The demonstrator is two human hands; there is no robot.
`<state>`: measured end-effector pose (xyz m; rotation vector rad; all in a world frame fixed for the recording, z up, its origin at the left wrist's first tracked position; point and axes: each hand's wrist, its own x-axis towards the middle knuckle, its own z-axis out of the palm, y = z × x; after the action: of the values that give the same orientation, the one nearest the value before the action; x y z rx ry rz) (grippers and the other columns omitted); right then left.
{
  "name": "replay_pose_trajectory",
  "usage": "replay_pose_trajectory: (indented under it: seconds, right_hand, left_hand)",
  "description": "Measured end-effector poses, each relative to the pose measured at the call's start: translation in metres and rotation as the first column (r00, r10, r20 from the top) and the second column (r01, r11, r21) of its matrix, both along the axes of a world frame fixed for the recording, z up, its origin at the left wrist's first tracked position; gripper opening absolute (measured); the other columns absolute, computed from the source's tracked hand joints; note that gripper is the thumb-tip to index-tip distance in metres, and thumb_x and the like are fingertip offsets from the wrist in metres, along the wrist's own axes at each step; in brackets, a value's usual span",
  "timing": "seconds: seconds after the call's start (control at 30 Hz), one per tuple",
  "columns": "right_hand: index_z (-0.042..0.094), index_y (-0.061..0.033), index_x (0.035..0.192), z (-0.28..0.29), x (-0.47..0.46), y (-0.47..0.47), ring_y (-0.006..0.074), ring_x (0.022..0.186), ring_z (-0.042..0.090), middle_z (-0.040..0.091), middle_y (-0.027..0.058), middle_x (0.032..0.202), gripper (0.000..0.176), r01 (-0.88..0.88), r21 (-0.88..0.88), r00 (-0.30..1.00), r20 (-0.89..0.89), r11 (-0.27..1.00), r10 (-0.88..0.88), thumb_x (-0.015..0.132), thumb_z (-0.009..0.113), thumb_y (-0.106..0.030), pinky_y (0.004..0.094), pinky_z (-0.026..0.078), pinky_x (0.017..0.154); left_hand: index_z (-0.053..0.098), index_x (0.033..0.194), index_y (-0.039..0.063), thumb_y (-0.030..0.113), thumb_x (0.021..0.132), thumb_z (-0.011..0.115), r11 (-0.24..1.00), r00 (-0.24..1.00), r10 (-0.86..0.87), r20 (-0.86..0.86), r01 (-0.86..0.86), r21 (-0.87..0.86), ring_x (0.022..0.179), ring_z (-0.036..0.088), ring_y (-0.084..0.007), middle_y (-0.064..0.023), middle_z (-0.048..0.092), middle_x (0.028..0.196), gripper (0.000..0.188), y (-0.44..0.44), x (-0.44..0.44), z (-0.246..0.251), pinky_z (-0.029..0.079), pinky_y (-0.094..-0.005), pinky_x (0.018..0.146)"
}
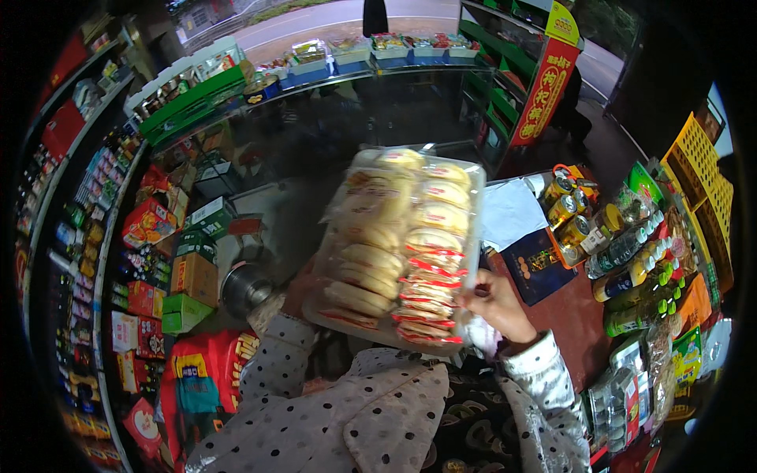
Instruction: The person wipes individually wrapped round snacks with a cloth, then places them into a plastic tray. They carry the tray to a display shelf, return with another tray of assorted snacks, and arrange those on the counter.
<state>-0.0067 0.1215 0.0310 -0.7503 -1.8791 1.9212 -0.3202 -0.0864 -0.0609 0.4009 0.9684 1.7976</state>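
A translucent plastic tray (478,195) of packaged round pastries is held up before my chest. On its left side the pastries (366,269) stand in a row of pale rounds. Its right row has pastries in wrappers with red edges (430,295). My right hand (500,304) grips the tray's right edge, fingers and thumb curled at the rim. At the left edge my left hand (300,292) holds the tray, its fingers mostly hidden behind it. A whitish crumpled thing (482,336) hangs just under my right hand; I cannot tell what it is.
To the right, a reddish-brown table (576,328) bears a dark blue box (535,266), cans (562,210), bottles (618,254) and egg cartons (615,408). Stocked shelves (89,236) line the left. A glass counter (378,112) stands ahead; a metal pot (245,287) and cartons (195,278) are left.
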Motion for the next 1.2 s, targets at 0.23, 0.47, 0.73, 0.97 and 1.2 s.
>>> replay_pose_trajectory:
  seconds: [0.23,0.47,0.73,0.97,1.2]
  right_hand:
    - [0.066,0.0006,0.105,-0.028,-0.120,0.030,0.0074,0.081,0.059,0.067,0.0010,0.090,0.020,-0.261,-0.029,0.965,0.023,0.965,0.261,0.092,0.071,-0.014,0.0238,0.050,0.075]
    - [0.058,0.0062,0.128,-0.063,-0.211,0.056,0.0151,0.100,0.063,0.068,0.0106,0.111,0.042,-0.245,-0.062,0.967,0.052,0.968,0.248,0.100,0.061,-0.025,0.0282,0.049,0.088]
    - [0.050,0.0040,0.138,-0.052,-0.279,0.080,0.0198,0.103,0.060,0.063,0.0148,0.118,0.064,-0.306,-0.062,0.938,0.150,0.950,0.312,0.098,0.059,-0.045,0.0340,0.048,0.090]
    - [0.039,0.0018,0.145,-0.095,-0.310,0.102,0.0244,0.114,0.060,0.058,0.0177,0.132,0.082,-0.401,-0.275,0.898,0.072,0.874,0.435,0.084,0.077,-0.038,0.0364,0.048,0.097]
    - [0.052,0.0041,0.134,-0.078,-0.339,0.133,0.0232,0.102,0.061,0.062,0.0135,0.120,0.072,-0.489,-0.253,0.822,0.186,0.835,0.538,0.076,0.080,-0.029,0.0380,0.049,0.089]
  left_hand:
    - [0.036,0.148,0.001,0.005,0.083,0.058,0.979,0.979,0.206,0.011,-0.206,-0.008,0.106,0.064,-0.0237,-0.0134,0.060,0.126,0.069,-0.035,-0.093,-0.039,0.053,-0.0343,0.093]
    - [0.037,0.147,0.000,0.009,0.083,0.056,0.939,0.939,0.341,-0.038,-0.342,-0.041,0.105,0.064,-0.0237,-0.0133,0.060,0.126,0.067,-0.063,-0.156,-0.044,0.053,-0.0341,0.092]
    - [0.038,0.146,-0.001,0.013,0.084,0.055,0.927,0.929,0.368,-0.030,-0.369,-0.073,0.104,0.064,-0.0237,-0.0132,0.060,0.126,0.066,-0.063,-0.174,-0.052,0.053,-0.0339,0.090]
    - [0.039,0.145,-0.002,0.017,0.085,0.053,0.921,0.924,0.382,-0.032,-0.383,-0.073,0.103,0.064,-0.0236,-0.0131,0.060,0.127,0.065,-0.049,-0.180,-0.054,0.053,-0.0338,0.089]
    - [0.041,0.144,-0.003,0.021,0.085,0.057,0.923,0.922,0.381,-0.070,-0.383,-0.023,0.102,0.063,-0.0231,-0.0120,0.060,0.127,0.066,-0.028,-0.212,-0.057,0.053,-0.0342,0.087]
